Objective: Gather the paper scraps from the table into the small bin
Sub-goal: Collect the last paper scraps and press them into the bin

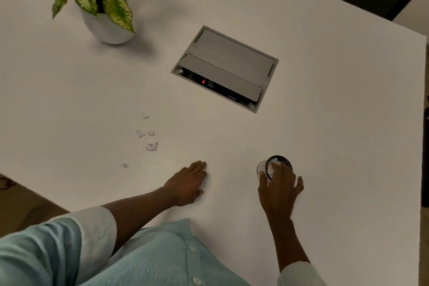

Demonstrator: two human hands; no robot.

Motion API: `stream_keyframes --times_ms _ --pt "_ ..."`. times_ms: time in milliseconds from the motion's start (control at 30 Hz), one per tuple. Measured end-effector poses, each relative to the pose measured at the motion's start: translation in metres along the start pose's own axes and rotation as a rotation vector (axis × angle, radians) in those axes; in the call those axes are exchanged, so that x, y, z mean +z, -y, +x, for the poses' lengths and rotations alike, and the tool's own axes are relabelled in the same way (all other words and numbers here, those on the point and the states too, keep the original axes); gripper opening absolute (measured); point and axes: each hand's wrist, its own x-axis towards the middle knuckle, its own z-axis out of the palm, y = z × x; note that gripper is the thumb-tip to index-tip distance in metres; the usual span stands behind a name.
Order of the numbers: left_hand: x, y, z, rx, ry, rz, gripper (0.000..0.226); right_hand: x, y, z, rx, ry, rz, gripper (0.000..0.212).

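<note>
Small bin (282, 158) is standing close to the near edge of the table (325, 123), partly filled.

The round bin, clear-walled with a black rim, is holding crumpled white paper (270, 166). The right hand (279, 187) is lying over its mouth, fingers spread and loose, thumb against the wall, gripping nothing plainly. The left hand (188, 183) is resting flat and empty on the matte white surface. Five small torn paper scraps (152, 146) are lying towards the left edge. A grey rectangular cable box (226, 68) is sitting mid-table; a smooth white plant pot (106, 28) is standing near the far left corner.
</note>
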Motion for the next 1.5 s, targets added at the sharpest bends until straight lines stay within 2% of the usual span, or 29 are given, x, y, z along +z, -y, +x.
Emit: stream_keyframes --times_ms 133,233,333,467,567,667,767,900,1000,1133,1200,1300,1400,1500 --pt "-0.006 0.016 -0.028 -0.067 -0.210 -0.033 0.036 -0.005 0.011 -0.003 -0.055 -0.104 0.053 0.037" --pt "-0.009 0.035 -0.054 -0.261 -0.385 -0.099 0.028 -0.005 0.039 -0.011 -0.190 -0.105 0.143 0.028" --pt "-0.010 0.058 -0.080 -0.485 -0.481 -0.150 0.034 -0.001 0.080 -0.021 -0.281 -0.019 0.247 0.029" --pt "-0.005 0.093 -0.109 -0.804 -0.465 -0.242 0.050 0.014 0.130 -0.027 -0.380 0.198 0.242 0.032" --pt "0.001 0.112 -0.123 -0.898 -0.477 -0.406 0.062 0.030 0.162 -0.028 -0.460 0.345 0.211 0.038" --pt "0.006 0.128 -0.127 -0.876 -0.501 -0.474 0.068 0.046 0.194 -0.028 -0.507 0.517 0.225 0.049" --pt "0.003 0.137 -0.122 -0.855 -0.512 -0.507 0.063 0.061 0.221 -0.027 -0.447 0.667 0.297 0.065" --pt "-0.009 0.144 -0.107 -0.828 -0.490 -0.598 0.065 0.075 0.252 -0.023 -0.344 0.665 0.421 0.085" --pt "-0.020 0.154 -0.093 -0.795 -0.496 -0.718 0.057 0.085 0.270 -0.014 -0.386 0.645 0.365 0.092" --pt "-0.034 0.168 -0.075 -0.667 -0.450 -0.636 0.045 0.095 0.288 0.001 -0.475 0.610 0.289 0.092" --pt "-0.041 0.171 -0.070 -0.615 -0.477 -0.514 0.026 0.098 0.298 0.007 -0.512 0.600 0.275 0.089" --pt "-0.044 0.184 -0.057 -0.541 -0.531 -0.445 0.040 0.100 0.312 0.015 -0.559 0.593 0.272 0.086" --pt "-0.047 0.193 -0.045 -0.477 -0.524 -0.425 0.035 0.103 0.321 0.019 -0.583 0.589 0.293 0.080" --pt "-0.049 0.200 -0.036 -0.465 -0.431 -0.426 0.023 0.105 0.331 0.028 -0.610 0.588 0.279 0.076"
